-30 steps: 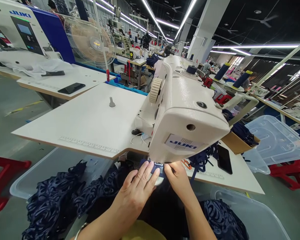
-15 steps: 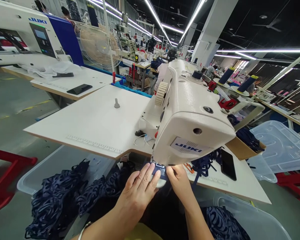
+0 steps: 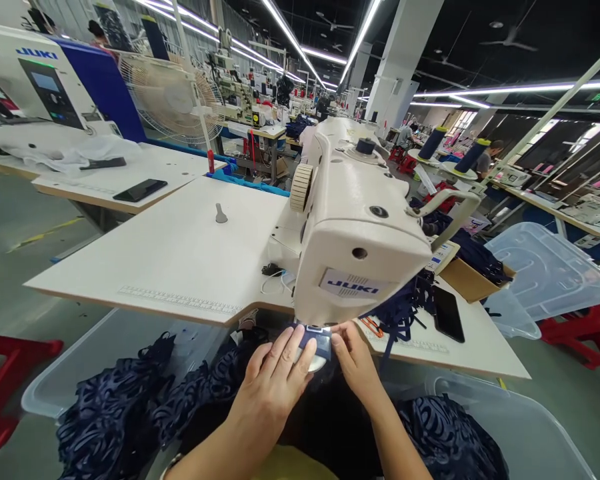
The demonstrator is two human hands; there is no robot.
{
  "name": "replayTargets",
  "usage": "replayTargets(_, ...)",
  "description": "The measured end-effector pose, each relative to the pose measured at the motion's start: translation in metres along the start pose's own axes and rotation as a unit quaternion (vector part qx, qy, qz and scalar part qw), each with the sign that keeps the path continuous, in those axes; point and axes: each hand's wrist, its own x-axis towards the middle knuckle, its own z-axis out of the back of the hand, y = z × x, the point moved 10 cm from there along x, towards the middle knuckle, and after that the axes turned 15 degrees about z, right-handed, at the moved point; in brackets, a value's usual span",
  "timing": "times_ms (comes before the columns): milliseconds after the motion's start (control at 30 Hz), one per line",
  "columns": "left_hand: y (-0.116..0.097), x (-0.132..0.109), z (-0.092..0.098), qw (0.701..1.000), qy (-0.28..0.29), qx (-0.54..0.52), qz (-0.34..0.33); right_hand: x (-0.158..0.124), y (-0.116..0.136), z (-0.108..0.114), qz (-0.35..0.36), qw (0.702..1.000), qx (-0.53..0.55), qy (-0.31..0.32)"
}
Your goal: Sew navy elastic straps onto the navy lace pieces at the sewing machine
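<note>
Under the head of a white JUKI sewing machine (image 3: 350,257) lies a small piece of navy fabric (image 3: 322,345) on a rounded white plate (image 3: 317,364). My left hand (image 3: 270,383) rests on its left part, fingers stretched out flat and slightly apart. At the right end my right hand (image 3: 355,357) has thumb and fingers closed on the fabric's edge. The machine's head hides the needle. Orange-handled snips (image 3: 373,327) and a heap of navy straps (image 3: 397,310) lie on the table right of my hands.
Clear plastic bins hold dark garments at left (image 3: 100,413) and right (image 3: 447,433). A black phone (image 3: 449,313) lies on the right of the white table (image 3: 180,247). Behind it stands a cardboard box (image 3: 467,277). Further left are a fan (image 3: 173,100) and another JUKI machine (image 3: 10,80).
The view has shifted a little, so the machine sits further left. More of the fabric's right end shows, and my right hand's fingers have moved slightly along its edge. My left hand stays on it.
</note>
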Motion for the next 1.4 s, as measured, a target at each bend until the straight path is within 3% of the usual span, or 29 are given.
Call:
replayTargets(167, -0.004, 0.002, -0.001, 1.000, -0.009, -0.001, -0.014, -0.019, -0.020, -0.001, 0.018, 0.994, -0.069, 0.085)
replayTargets(333, 0.002, 0.005, 0.005, 1.000, 0.009, -0.023, -0.001, -0.041, -0.037, 0.024, -0.102, 0.993, 0.045, 0.043)
replayTargets(433, 0.021, 0.003, 0.015, 0.995, 0.031, -0.095, 0.011, -0.041, -0.017, 0.034, -0.137, 0.982, 0.132, 0.012)
replayTargets(500, 0.044, 0.004, 0.025, 0.992, 0.009, -0.119, 0.037, -0.030, 0.007, 0.033, -0.117, 0.984, 0.130, 0.014)
replayTargets(567, 0.067, 0.007, 0.035, 0.993, -0.035, -0.078, 0.075, -0.010, 0.032, 0.029, -0.057, 0.998, 0.027, 0.021)
replayTargets(633, 0.080, 0.011, 0.039, 0.993, -0.064, -0.012, 0.094, 0.010, 0.057, 0.016, 0.039, 0.990, -0.129, 0.034)
replayTargets(700, 0.072, 0.014, 0.037, 0.997, -0.061, 0.003, 0.054, 0.021, 0.072, 0.000, 0.105, 0.959, -0.259, 0.045)
replayTargets(767, 0.040, 0.009, 0.027, 0.997, -0.024, -0.023, -0.068, 0.024, 0.076, -0.009, 0.126, 0.937, -0.324, 0.043)
replayTargets(833, 0.006, -0.004, 0.014, 0.981, 0.025, -0.034, -0.188, 0.021, 0.072, -0.009, 0.112, 0.944, -0.310, 0.031)
replayTargets(867, -0.005, -0.009, 0.008, 0.975, 0.045, -0.029, -0.218, 0.018, 0.068, -0.006, 0.090, 0.956, -0.278, 0.019)
replayTargets(967, -0.015, -0.012, -0.006, 0.976, 0.082, -0.006, -0.200, 0.008, 0.043, 0.000, -0.012, 0.993, -0.113, -0.006)
replayTargets(1067, -0.013, -0.011, -0.008, 0.983, 0.085, -0.002, -0.165, 0.005, 0.026, 0.000, -0.066, 0.998, 0.006, -0.011)
replayTargets(1400, -0.003, -0.002, -0.003, 0.994, 0.045, 0.002, -0.096, 0.021, 0.027, 0.013, -0.039, 0.989, -0.130, -0.060)
